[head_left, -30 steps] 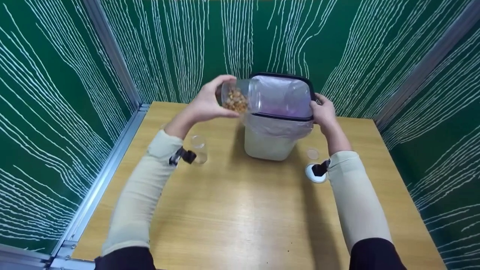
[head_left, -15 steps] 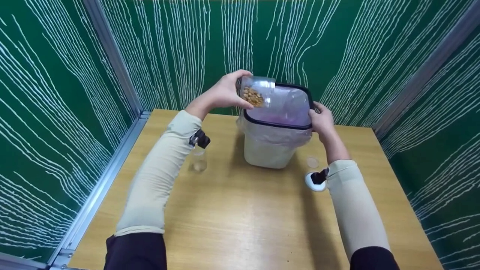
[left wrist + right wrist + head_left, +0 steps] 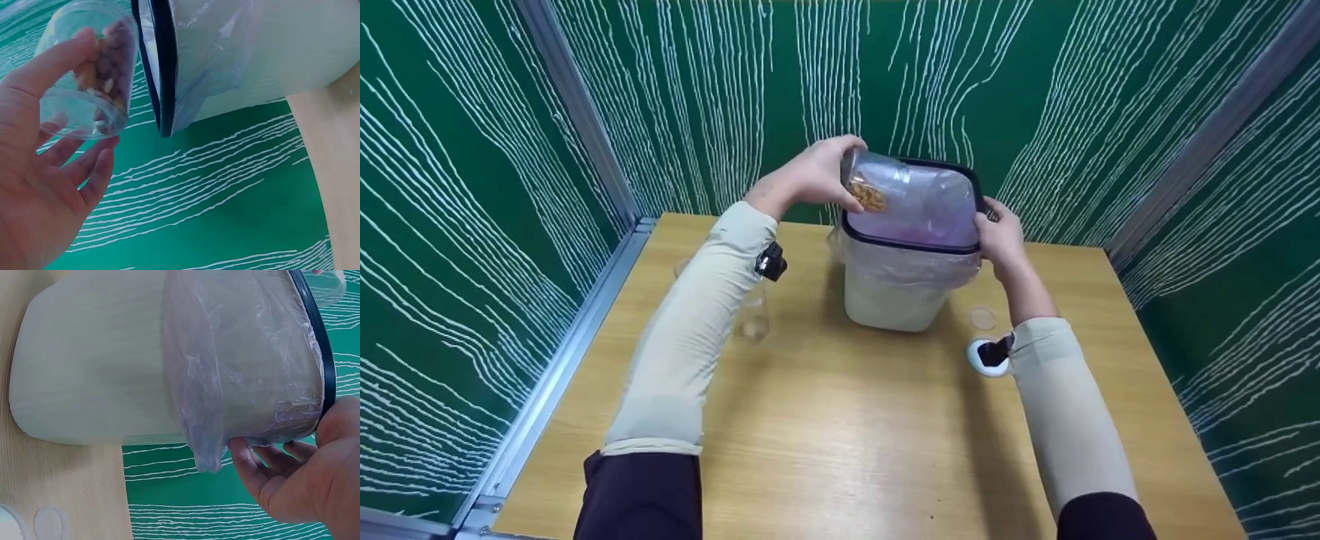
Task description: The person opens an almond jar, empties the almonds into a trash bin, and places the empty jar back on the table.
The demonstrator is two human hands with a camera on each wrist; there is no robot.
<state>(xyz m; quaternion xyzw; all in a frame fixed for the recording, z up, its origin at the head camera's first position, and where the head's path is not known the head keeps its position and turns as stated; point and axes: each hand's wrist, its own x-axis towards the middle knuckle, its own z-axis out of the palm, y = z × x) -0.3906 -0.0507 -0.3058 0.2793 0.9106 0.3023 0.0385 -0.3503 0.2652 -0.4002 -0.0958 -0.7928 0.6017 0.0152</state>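
My left hand (image 3: 817, 174) grips a clear plastic jar (image 3: 894, 171) by its base end. The jar lies tilted, its mouth pointing right over the opening of a pale bin (image 3: 889, 304). Brown nut-like pieces (image 3: 868, 196) sit in the jar's lower side; in the left wrist view these nuts (image 3: 112, 62) show through the wall. A thin translucent bag (image 3: 937, 271) lines the bin and hangs over its outside, under a black rim (image 3: 911, 246). At the bin's right side, my right hand (image 3: 1001, 234) holds the rim, thumb above and fingers outside against the bag.
Another clear container (image 3: 755, 326) stands on the wooden table (image 3: 840, 420), partly behind the left sleeve. Right of the bin lie a clear disc (image 3: 981, 318) and a white round lid (image 3: 981, 364), the latter partly hidden by the wrist camera. Green walls (image 3: 997, 112) with white lines enclose the table.
The left hand has carried the jar rightward from beside the bin to over its opening, and the jar's mouth now tips lower. The right hand stays on the rim.
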